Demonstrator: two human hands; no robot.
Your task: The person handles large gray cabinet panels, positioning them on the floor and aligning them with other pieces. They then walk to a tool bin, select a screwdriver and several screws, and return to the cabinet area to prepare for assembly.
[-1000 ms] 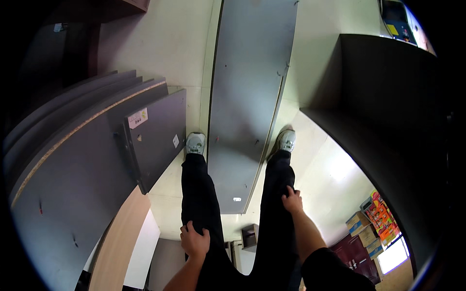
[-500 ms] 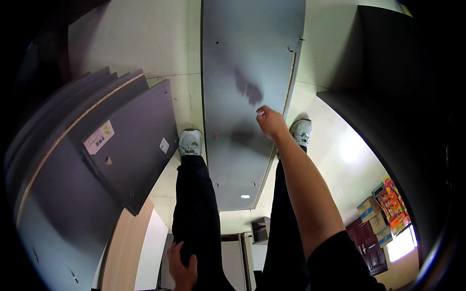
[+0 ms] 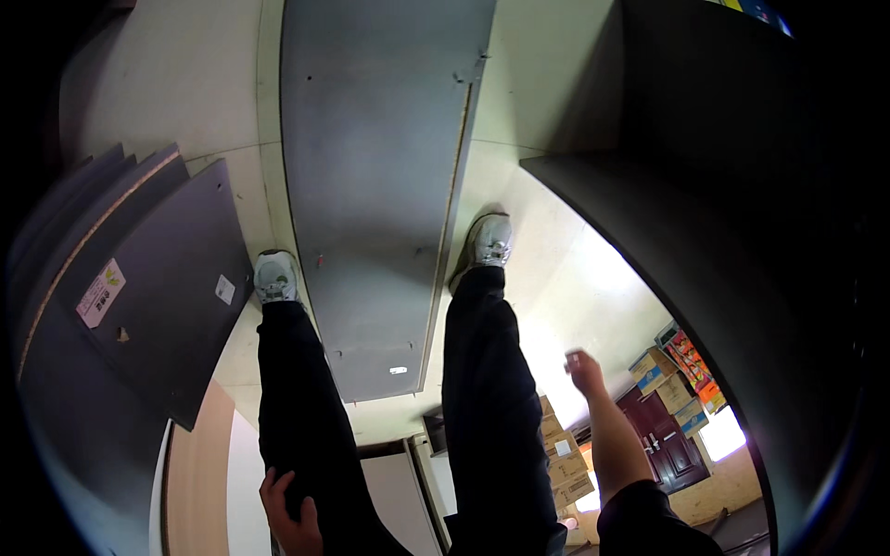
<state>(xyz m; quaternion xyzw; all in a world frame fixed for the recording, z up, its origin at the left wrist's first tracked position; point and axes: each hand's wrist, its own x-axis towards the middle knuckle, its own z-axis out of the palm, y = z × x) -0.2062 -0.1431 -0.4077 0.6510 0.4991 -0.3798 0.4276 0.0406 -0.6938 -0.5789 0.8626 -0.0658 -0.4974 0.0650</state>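
Note:
A long grey board [image 3: 371, 167] lies flat between my feet, with small holes and fittings near its edges and a white label at its near end. To the right of my right leg, away from the board, hangs my right hand [image 3: 584, 372]. Its fingers are closed, with a small pale bit at the tips that is too tiny to name. My left hand [image 3: 293, 515] rests against my left leg, thumb and fingers apart, holding nothing.
Several dark boards [image 3: 167, 278] lean in a stack on the left, one bearing paper labels. A large dark panel [image 3: 705, 241] stands on the right. Cardboard boxes [image 3: 567, 463] and a dark red door [image 3: 663, 440] are in the lower right. My shoes [image 3: 489, 239] flank the board.
My right hand has left the space above the board and swung out to the right, and its shadow is gone from the board. The whole view has shifted, while my left hand stays by my leg.

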